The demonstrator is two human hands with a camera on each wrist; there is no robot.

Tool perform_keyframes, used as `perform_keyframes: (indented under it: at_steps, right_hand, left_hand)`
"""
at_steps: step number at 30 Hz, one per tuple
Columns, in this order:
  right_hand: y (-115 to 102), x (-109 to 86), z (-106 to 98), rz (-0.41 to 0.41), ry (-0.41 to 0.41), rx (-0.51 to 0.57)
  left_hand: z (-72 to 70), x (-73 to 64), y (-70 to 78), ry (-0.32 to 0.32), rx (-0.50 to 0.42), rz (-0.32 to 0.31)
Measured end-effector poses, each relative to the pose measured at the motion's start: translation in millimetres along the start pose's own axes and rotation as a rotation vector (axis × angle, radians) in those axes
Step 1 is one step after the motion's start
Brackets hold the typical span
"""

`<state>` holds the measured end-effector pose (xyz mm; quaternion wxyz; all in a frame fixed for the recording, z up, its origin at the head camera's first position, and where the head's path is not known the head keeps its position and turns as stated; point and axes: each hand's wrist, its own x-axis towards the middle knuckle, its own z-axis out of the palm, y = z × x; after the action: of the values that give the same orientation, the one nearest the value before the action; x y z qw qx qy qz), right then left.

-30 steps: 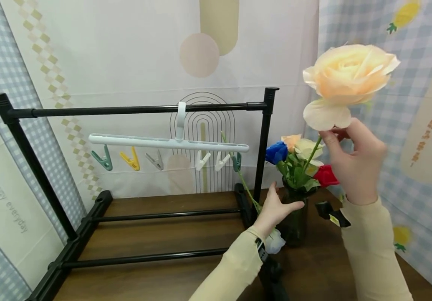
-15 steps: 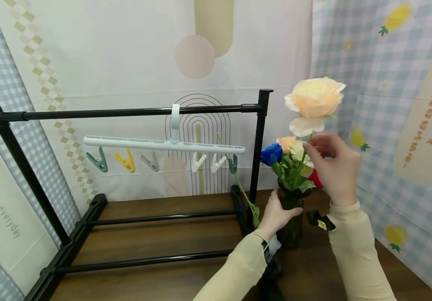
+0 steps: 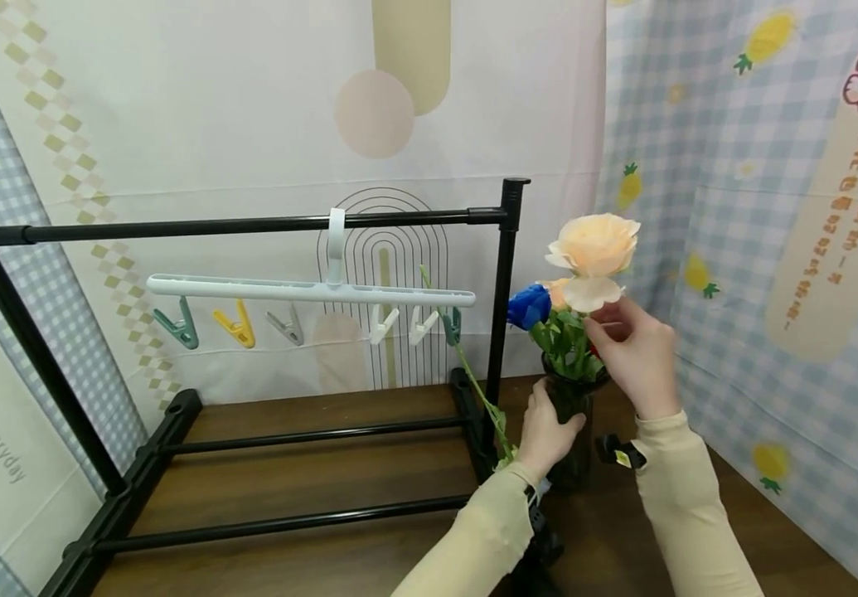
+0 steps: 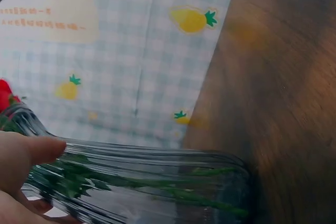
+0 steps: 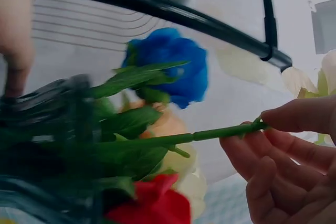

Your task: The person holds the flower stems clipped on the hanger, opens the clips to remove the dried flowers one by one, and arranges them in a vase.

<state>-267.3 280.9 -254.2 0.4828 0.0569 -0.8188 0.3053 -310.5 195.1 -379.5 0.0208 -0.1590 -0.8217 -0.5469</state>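
Observation:
A large peach artificial rose (image 3: 594, 247) stands upright over the vase. My right hand (image 3: 641, 356) pinches its green stem (image 5: 210, 133) between thumb and fingers, just under the bloom; the stem's lower part is inside the vase mouth. My left hand (image 3: 548, 435) grips the ribbed dark glass vase (image 4: 157, 153) near its neck, thumb on one side and fingers on the other. A blue rose (image 5: 168, 69), a red rose (image 5: 157, 200) and paler blooms are in the vase, with stems visible through the glass.
A black rack (image 3: 249, 225) stands to the left. From its bar hangs a pale blue hanger (image 3: 309, 290) with several coloured clips. One green clip (image 3: 453, 326) holds a flower stem (image 3: 477, 385) head down beside my left hand. A checked cloth (image 3: 727, 332) rises at right.
My right hand has moved down and left, lowering the peach rose into the vase. My left hand has closed from spread fingers onto the vase. The head view has shifted slightly right.

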Motion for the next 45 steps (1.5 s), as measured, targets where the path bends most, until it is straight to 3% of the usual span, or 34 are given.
perform_keyframes:
  at_steps: [8, 20, 31, 37, 45]
  right_hand:
    - [7, -7.1, 13, 0.010, -0.113, -0.094]
    - [18, -21.2, 17, -0.028, -0.133, -0.136]
    - [26, -28.7, 21, 0.005, -0.166, -0.114]
    - [25, -32.6, 17, 0.061, -0.122, -0.085]
    - [25, -40.6, 10, 0.043, -0.084, -0.103]
  left_hand:
    - [-0.6, 0.0, -7.3, 0.019, 0.041, -0.009]
    - [1.1, -0.6, -10.0, 0.018, 0.098, -0.006]
    - [0.4, -1.5, -6.4, 0.032, 0.136, 0.015]
    - [2.1, -0.4, -5.2, 0.009, 0.115, -0.019]
    - [-4.0, -2.9, 1.8, -0.033, 0.004, -0.044]
